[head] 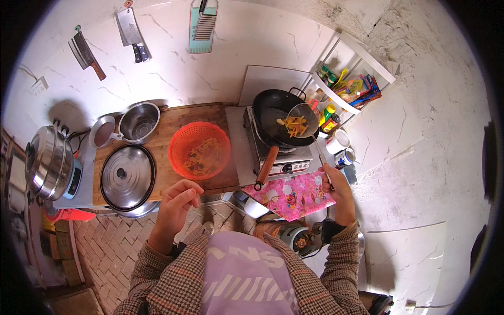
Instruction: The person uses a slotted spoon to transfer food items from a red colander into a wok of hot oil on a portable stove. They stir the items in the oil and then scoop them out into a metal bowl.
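My right hand [338, 185] grips the handle of a wire-mesh skimmer [314, 123]. Its round basket is over the right side of a black wok [271, 100] and carries yellow-orange food pieces [297, 125]. The wok sits on a gas stove [283, 165], its wooden handle [267, 165] pointing towards me. My left hand [179, 199], fingers curled in and nothing visible in them, hovers by the near edge of an orange-red plastic colander [172, 151]. More yellowish pieces [202, 157] lie inside the colander, on a wooden board [193, 112].
Left of the colander are a domed metal lid [132, 181], a steel bowl [139, 123] and a stacked steamer pot [47, 165]. A corner shelf [338, 92] with bottles and packets stands right of the wok. Cleavers [128, 29] hang on the wall. A gas cylinder [295, 234] is below.
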Motion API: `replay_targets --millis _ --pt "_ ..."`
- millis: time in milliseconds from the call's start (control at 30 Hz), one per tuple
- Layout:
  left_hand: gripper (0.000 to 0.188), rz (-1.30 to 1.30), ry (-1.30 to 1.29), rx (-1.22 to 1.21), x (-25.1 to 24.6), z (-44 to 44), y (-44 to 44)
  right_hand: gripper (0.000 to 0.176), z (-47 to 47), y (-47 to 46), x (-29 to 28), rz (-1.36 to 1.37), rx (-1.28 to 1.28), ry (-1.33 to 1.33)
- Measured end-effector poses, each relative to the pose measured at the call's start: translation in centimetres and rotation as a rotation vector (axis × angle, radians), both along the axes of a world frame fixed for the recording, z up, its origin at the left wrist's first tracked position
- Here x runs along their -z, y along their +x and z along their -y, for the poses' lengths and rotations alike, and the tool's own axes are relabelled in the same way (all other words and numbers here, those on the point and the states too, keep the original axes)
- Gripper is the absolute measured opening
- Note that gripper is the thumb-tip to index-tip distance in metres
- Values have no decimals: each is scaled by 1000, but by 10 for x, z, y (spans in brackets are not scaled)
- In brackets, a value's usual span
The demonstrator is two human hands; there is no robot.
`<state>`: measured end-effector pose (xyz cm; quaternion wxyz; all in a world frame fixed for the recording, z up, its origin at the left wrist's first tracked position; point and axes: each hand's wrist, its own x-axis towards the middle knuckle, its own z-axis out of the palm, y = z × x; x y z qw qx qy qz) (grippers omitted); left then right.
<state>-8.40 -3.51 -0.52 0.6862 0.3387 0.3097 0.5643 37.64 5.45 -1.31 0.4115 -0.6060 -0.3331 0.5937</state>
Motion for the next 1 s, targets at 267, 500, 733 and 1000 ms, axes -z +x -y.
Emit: replay_targets --millis 267,500,733,1000 --pt "16 -8 -6 5 2 0 0 38 2 5 1 71 -14 -4" --pt "15 -10 -17 6 6 1 -2 35 -3 -2 14 253 -94 37" --pt "18 -37 -42 -54 8 4 -6 38 -23 -10 43 697 -171 118" --pt "17 -48 -45 -65 7 6 -7 34 -20 -32 29 1301 -125 428"
